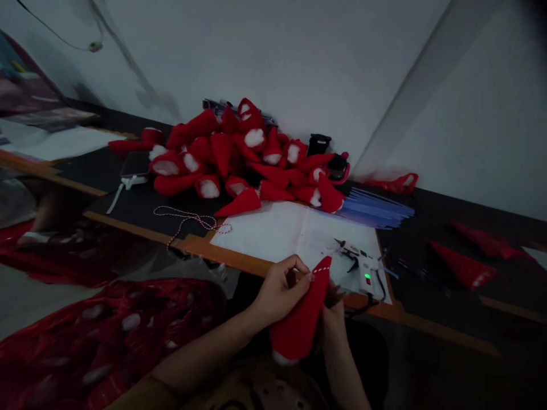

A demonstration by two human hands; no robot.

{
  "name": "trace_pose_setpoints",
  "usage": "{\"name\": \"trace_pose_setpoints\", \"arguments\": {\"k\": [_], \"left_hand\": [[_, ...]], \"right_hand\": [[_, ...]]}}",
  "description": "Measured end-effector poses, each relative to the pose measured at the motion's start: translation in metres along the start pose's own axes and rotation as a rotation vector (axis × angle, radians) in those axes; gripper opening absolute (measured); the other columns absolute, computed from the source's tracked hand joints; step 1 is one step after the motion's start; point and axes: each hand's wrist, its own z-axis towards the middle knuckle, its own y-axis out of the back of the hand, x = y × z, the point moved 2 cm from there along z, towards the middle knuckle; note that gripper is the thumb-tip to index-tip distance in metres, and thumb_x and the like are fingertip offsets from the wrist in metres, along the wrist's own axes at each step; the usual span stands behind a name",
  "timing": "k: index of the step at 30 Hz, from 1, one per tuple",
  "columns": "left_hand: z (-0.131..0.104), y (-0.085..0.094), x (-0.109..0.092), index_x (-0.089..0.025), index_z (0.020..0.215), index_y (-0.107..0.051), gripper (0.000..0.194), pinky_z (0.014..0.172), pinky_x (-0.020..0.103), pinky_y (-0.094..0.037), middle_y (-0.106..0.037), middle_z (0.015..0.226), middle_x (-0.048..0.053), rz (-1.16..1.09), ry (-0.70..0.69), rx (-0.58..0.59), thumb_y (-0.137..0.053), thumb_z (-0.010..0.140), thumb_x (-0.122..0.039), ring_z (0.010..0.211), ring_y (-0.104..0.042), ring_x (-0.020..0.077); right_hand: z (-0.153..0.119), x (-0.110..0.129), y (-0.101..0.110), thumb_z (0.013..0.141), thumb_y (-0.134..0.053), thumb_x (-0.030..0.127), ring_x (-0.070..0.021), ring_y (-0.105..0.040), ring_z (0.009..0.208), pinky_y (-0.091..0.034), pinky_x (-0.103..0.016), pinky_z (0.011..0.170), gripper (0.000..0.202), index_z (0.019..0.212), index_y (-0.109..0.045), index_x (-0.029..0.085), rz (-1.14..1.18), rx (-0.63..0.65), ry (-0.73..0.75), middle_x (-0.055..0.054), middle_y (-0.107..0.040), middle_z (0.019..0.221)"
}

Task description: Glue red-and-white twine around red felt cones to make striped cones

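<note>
The red hat sits low in the frame, just in front of the table's near edge, held between both hands with its tip up and its white brim down toward the lap. It looks like felt: light, soft and floppy, likely to crease or fold if pinched hard, not fragile and not slippery. The body of the cone seems the safest place to hold it, with the tip left free, where a short red-and-white string appears to sit. The left hand curls around the upper left side of the hat, thumb and forefinger pinched close near the tip. The right hand is mostly hidden behind the hat; its fingers seem to wrap the far side, so it too grips the hat, though how tightly I cannot tell

To the near left lies a bag of more red pieces. Just beyond the hands, a glue gun with a green light rests on white paper on the table. A loop of red-and-white twine lies left of the paper, blue strips to its right. Further back a pile of hats heaps against the wall, with a few loose hats off to the right
</note>
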Motion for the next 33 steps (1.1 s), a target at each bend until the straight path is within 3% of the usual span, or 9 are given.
{"name": "trace_pose_setpoints", "arguments": {"k": [3,6,12,17,21,27,33], "left_hand": [[-0.006,0.002,0.007,-0.017,0.079,-0.055,0.019,0.052,0.021,-0.032,-0.052,0.062,-0.003,0.105,-0.060,-0.072,-0.058,0.088,-0.033,0.053,-0.043,0.0091],[-0.009,0.001,0.011,-0.018,0.081,-0.055,0.016,0.053,0.021,-0.032,-0.053,0.064,-0.003,0.149,-0.092,-0.119,-0.057,0.089,-0.031,0.054,-0.043,0.0094],[-0.007,0.004,0.013,-0.016,0.084,-0.060,0.021,0.055,0.021,-0.034,-0.056,0.067,-0.001,0.108,-0.074,-0.058,-0.059,0.089,-0.036,0.057,-0.046,0.0101],[-0.003,0.011,0.014,-0.014,0.083,-0.061,0.026,0.059,0.022,-0.037,-0.059,0.071,0.002,-0.038,-0.033,0.010,-0.062,0.086,-0.040,0.063,-0.050,0.0115],[-0.001,0.013,0.018,-0.013,0.081,-0.060,0.029,0.063,0.022,-0.038,-0.059,0.072,0.002,-0.132,-0.033,0.013,-0.065,0.085,-0.041,0.066,-0.051,0.0115],[-0.001,0.004,0.035,-0.013,0.080,-0.059,0.030,0.065,0.021,-0.038,-0.056,0.073,0.000,-0.333,0.051,0.120,-0.067,0.084,-0.042,0.069,-0.050,0.0106],[-0.008,0.002,0.052,-0.014,0.078,-0.057,0.032,0.059,0.018,-0.035,-0.057,0.074,-0.001,-0.604,0.205,0.166,-0.072,0.080,-0.042,0.061,-0.047,0.0070]], "right_hand": [[-0.003,0.007,0.000,0.076,-0.075,0.028,-0.0188,-0.067,0.090,-0.052,-0.029,0.079,0.023,0.097,-0.067,0.023,0.018,-0.040,-0.044,-0.002,-0.072,0.096],[-0.007,0.019,-0.003,0.081,-0.070,0.034,-0.0191,-0.068,0.088,-0.052,-0.030,0.078,0.031,0.110,-0.064,0.024,0.032,-0.069,-0.051,-0.003,-0.073,0.098],[-0.006,0.033,-0.011,0.071,-0.080,0.031,-0.0184,-0.069,0.075,-0.055,-0.029,0.070,0.041,0.106,-0.060,0.023,0.024,-0.073,-0.121,-0.002,-0.074,0.086],[-0.005,0.035,-0.010,0.073,-0.077,0.032,-0.0174,-0.066,0.062,-0.053,-0.028,0.058,0.037,0.106,-0.062,0.024,0.149,-0.028,-0.232,-0.002,-0.072,0.079],[-0.003,0.037,-0.011,0.068,-0.076,0.031,-0.0200,-0.067,0.068,-0.053,-0.029,0.061,0.034,0.099,-0.067,0.021,0.214,0.012,-0.262,-0.004,-0.074,0.088],[-0.001,0.033,-0.012,0.065,-0.077,0.028,-0.0188,-0.067,0.072,-0.053,-0.026,0.065,0.027,0.091,-0.070,0.023,0.294,0.016,-0.280,-0.001,-0.072,0.084],[-0.002,0.036,-0.014,0.069,-0.080,0.028,-0.0174,-0.066,0.081,-0.053,-0.026,0.072,0.047,0.112,-0.061,0.029,0.175,0.065,-0.213,-0.001,-0.069,0.099]]}}
